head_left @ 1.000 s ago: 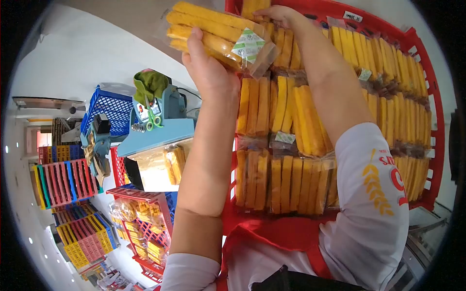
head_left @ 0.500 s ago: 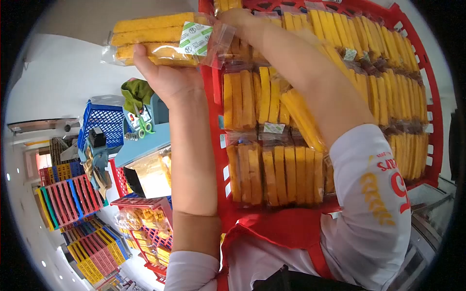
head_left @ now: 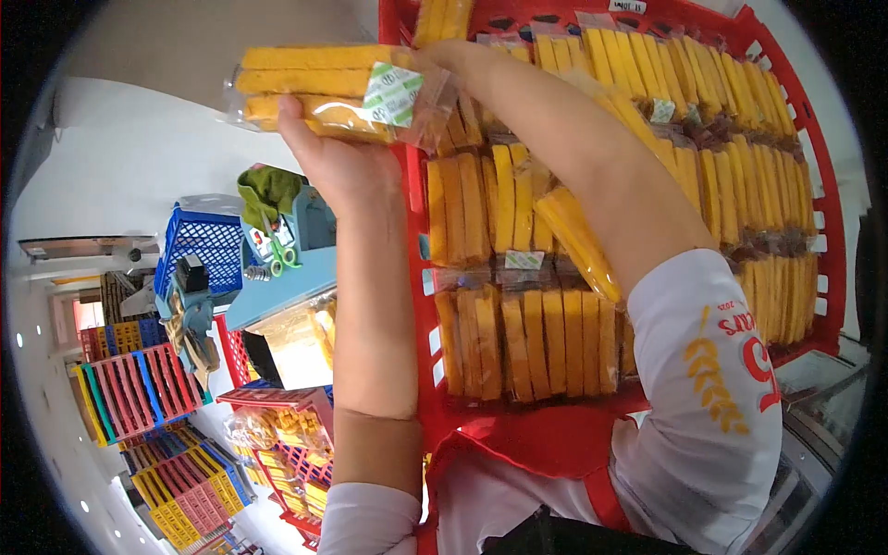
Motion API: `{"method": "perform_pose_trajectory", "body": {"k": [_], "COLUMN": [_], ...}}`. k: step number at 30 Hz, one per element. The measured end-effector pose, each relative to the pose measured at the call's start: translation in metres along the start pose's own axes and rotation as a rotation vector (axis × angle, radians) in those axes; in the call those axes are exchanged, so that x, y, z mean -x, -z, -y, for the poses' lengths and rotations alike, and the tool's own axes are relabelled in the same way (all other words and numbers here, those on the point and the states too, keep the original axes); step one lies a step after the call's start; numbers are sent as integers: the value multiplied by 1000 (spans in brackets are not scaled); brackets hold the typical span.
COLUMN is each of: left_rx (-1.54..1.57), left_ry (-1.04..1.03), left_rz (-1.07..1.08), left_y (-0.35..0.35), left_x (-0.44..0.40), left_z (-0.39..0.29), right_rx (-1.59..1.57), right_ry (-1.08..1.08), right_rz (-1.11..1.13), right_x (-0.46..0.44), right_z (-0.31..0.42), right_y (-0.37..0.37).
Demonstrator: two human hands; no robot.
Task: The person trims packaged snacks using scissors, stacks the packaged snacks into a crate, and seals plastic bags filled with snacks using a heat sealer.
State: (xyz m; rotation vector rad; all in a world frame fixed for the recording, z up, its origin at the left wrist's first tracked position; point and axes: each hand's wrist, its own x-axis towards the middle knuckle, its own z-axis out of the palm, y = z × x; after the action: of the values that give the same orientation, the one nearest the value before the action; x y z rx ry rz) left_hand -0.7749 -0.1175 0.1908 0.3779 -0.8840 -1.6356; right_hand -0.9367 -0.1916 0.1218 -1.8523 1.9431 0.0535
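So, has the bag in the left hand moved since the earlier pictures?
Yes. The bag has shifted left in view since the first picture, judged against the left edge of the red crate.

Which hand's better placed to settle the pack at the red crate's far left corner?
Probably right: the right hand is at that pack, while the left hand holds another pack, mostly outside the crate.

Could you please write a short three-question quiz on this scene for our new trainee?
1. Which hand holds the labelled pack of yellow sticks up by the red crate?
2. True or false: the scissors have red handles.
3. What colour is the cloth just above the scissors?
(a) white
(b) green
(c) orange

Key: 1. The left hand. 2. False. 3. b.
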Motion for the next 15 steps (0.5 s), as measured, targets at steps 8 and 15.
{"method": "perform_pose_trajectory", "body": {"k": [8,15], "left_rx": [58,67], "left_ry": [12,-39], "left_rz": [32,-71], "left_y": [4,10], "left_x": [-3,-7], "left_z": [7,13], "right_rx": [-560,-520], "right_ry": [-576,-648], "right_rz": [-815,-922], "right_x": [-23,-41], "right_z": [-65,-21], "right_y": [52,19]}}
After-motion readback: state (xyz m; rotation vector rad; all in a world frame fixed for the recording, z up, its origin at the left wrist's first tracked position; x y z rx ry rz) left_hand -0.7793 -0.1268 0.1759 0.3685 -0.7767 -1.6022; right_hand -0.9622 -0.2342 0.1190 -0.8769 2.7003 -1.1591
